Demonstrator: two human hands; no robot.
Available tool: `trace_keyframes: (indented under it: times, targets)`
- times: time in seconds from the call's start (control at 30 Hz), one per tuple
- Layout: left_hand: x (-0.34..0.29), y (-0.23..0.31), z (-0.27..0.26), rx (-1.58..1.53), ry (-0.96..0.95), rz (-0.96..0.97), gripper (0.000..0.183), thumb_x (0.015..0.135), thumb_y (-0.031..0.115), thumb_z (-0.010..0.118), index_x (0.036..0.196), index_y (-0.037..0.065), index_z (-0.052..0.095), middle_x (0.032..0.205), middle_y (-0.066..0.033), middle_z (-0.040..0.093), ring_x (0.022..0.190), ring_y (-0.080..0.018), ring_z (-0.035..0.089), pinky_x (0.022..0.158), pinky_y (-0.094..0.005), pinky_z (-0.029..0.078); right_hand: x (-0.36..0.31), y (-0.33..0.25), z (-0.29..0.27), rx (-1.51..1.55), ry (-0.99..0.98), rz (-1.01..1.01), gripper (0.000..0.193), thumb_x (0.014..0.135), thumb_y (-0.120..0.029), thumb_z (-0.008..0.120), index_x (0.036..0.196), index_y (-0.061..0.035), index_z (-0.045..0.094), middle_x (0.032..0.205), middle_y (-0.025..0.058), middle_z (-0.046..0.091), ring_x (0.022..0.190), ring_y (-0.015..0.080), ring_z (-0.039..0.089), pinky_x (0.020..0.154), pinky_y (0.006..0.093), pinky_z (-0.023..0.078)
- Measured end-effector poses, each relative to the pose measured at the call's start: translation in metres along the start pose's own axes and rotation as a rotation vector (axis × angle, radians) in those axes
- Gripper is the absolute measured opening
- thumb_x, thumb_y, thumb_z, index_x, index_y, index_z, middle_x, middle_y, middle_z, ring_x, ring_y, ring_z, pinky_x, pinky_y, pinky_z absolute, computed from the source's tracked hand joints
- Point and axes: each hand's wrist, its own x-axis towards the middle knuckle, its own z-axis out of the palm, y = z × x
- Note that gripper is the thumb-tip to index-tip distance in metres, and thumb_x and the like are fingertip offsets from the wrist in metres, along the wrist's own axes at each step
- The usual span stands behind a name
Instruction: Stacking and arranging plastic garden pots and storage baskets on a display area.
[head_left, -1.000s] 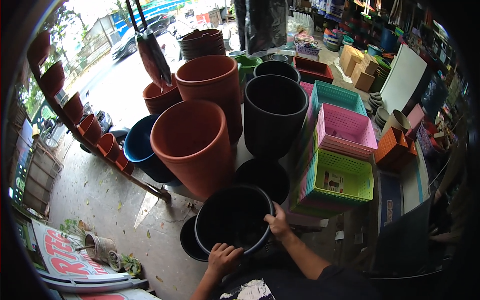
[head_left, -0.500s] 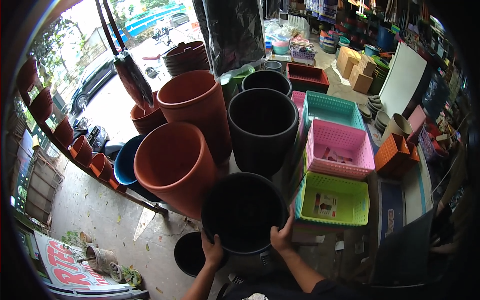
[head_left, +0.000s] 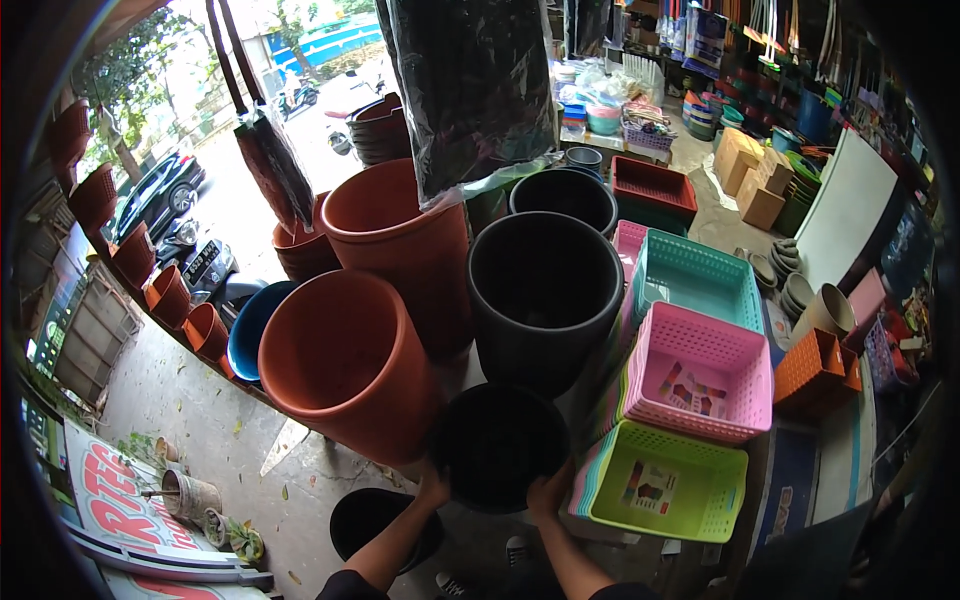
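Observation:
A round black plant pot is held between my hands, its dark mouth facing up. My left hand grips its near left side. On the near right side my right hand holds it; the fingers of both hands are partly hidden in shadow and behind the pot. Just beyond it stand a tall black pot and a tall terracotta-coloured pot. Another black pot rests on the floor at my lower left, partly behind my left forearm.
To the right stand stacked plastic baskets: lime green, pink and teal. A blue pot sits left of the terracotta-coloured ones. A plastic-wrapped black bundle hangs overhead. Small brown pots line a rail on the left.
My hands have lowered the black pot, and it looks smaller and farther from me. The whole view has tilted up a little, showing more of the far shop.

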Motion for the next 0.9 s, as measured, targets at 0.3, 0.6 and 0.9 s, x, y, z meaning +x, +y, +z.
trace_keyframes:
  times: [0.3,0.6,0.9]
  targets:
    - [-0.004,-0.032,0.032,-0.147,0.005,-0.073,0.07,0.09,0.008,0.045,0.149,-0.007,0.01,0.151,-0.0331,0.023,0.142,-0.0451,0.025,0.118,-0.0458,0.02,0.002,0.031,0.024,0.044,-0.081,-0.019,0.08,0.071,0.006,0.045,0.148,0.0074,0.023,0.15,0.0286,0.031,0.143,0.0415,0.026,0.121,0.0463,0.016]
    - [-0.004,-0.027,0.036,-0.017,-0.025,-0.223,0.065,0.095,0.01,0.04,0.149,-0.004,0.006,0.149,-0.0325,0.027,0.141,-0.0445,0.028,0.116,-0.0479,0.026,0.007,0.031,0.03,0.045,-0.088,0.089,0.082,0.071,0.006,0.048,0.149,0.0075,0.021,0.15,0.0301,0.03,0.143,0.041,0.026,0.121,0.0444,0.017]
    - [-0.03,-0.024,0.016,-0.261,-0.165,-0.445,0.063,0.094,0.022,0.055,0.145,-0.001,0.026,0.139,-0.0289,0.046,0.126,-0.0382,0.052,0.105,-0.0435,0.041,0.012,0.046,0.023,0.082,-0.122,0.192,0.07,0.076,-0.001,0.056,0.142,0.0074,0.032,0.141,0.0302,0.042,0.135,0.0412,0.039,0.116,0.0443,0.027]
